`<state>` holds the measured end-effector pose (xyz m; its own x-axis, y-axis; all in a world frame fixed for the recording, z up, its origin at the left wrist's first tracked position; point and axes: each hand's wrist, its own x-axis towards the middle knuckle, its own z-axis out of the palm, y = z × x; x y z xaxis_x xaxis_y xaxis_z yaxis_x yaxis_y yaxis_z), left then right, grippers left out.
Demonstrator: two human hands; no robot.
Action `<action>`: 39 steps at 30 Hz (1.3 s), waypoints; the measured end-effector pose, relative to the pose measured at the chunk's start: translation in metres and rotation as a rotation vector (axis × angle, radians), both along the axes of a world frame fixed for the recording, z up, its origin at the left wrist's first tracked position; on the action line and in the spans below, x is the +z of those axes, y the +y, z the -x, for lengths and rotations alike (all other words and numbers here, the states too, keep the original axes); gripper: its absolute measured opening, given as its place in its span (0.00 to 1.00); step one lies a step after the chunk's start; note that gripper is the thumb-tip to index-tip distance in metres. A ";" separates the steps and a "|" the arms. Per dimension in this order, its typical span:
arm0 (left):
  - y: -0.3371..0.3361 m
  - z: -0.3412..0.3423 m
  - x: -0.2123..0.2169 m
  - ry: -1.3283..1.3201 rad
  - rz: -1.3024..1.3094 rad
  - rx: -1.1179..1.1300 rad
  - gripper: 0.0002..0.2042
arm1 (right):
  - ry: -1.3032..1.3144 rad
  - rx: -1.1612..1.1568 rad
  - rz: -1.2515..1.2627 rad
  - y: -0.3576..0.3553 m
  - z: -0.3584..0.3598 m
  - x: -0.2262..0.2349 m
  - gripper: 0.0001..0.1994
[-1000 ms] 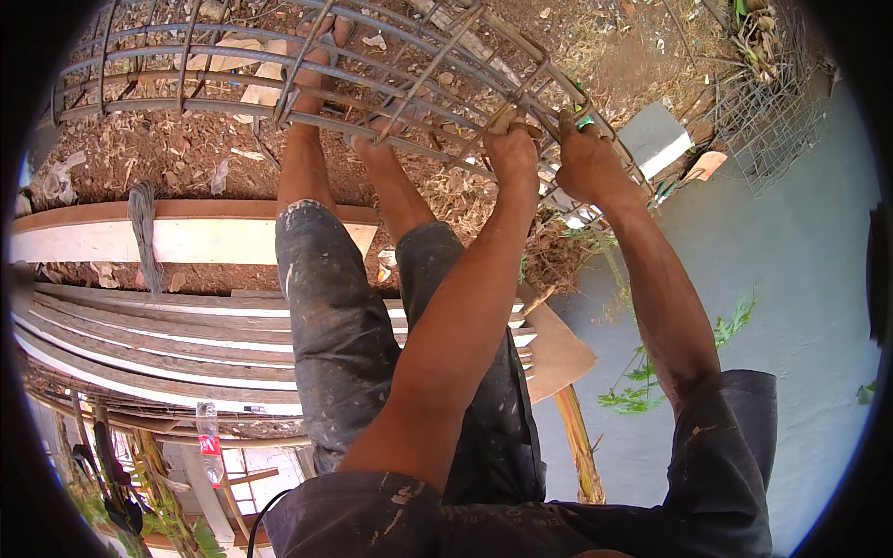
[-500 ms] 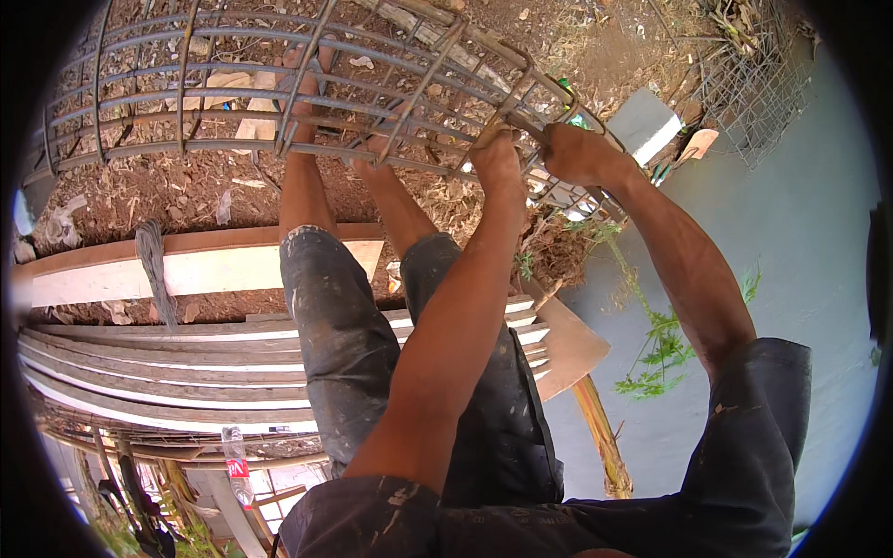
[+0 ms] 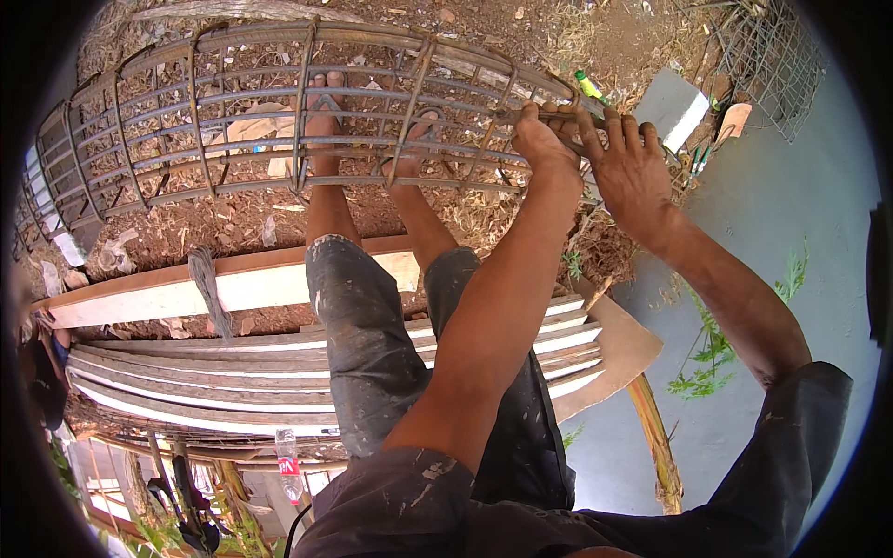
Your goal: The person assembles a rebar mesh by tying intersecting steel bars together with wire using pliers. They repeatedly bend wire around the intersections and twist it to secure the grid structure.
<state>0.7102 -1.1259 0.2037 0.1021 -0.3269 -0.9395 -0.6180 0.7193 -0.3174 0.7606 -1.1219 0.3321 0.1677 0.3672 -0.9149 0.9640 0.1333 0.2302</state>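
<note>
A long cage of steel reinforcing bars [image 3: 372,130], tied with square stirrups, stretches across the upper view. At its right end my left hand [image 3: 549,139] is closed around a steel bar; the fingers partly hide what lies beneath them. Just to the right is my right hand [image 3: 637,177], its back up and its fingers spread over the same end of the cage. The fingers touch a bar there but do not wrap tightly round it. My feet in sandals show through the cage's bars.
A wooden board [image 3: 270,279] with a bundle of grey wire [image 3: 209,288] lies before stacked planks [image 3: 205,372]. A plastic bottle [image 3: 288,465] stands nearer. At right are a grey wall [image 3: 781,242], a green bottle [image 3: 588,86], a grey-white block [image 3: 665,107] and wire mesh [image 3: 777,70].
The view has shifted, and the cage shows farther left and more of its length. My right hand has loosened from a fist into spread fingers; my left hand keeps its grip.
</note>
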 end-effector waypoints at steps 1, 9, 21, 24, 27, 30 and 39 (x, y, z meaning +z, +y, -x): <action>0.005 -0.010 0.002 0.045 0.028 0.030 0.13 | 0.005 -0.097 0.029 -0.001 -0.018 -0.010 0.32; 0.003 -0.011 0.000 -0.025 -0.121 0.013 0.19 | 0.233 -0.159 -0.104 -0.016 -0.075 -0.051 0.12; -0.018 0.013 0.019 -0.139 -0.050 -0.218 0.09 | 0.327 -0.865 0.123 -0.032 -0.031 -0.014 0.34; -0.008 -0.022 0.015 0.073 0.079 -0.117 0.10 | 0.123 -0.392 -0.155 -0.042 -0.025 -0.019 0.31; -0.017 -0.027 0.015 0.092 0.101 -0.123 0.11 | 0.024 -0.578 0.072 -0.041 -0.035 -0.038 0.27; -0.035 -0.022 0.013 0.141 0.070 -0.264 0.14 | 0.131 -0.828 0.249 -0.045 -0.035 -0.039 0.22; -0.022 0.048 0.023 -0.323 -0.039 -0.395 0.19 | 0.407 -2.166 0.913 -0.064 -0.038 -0.039 0.24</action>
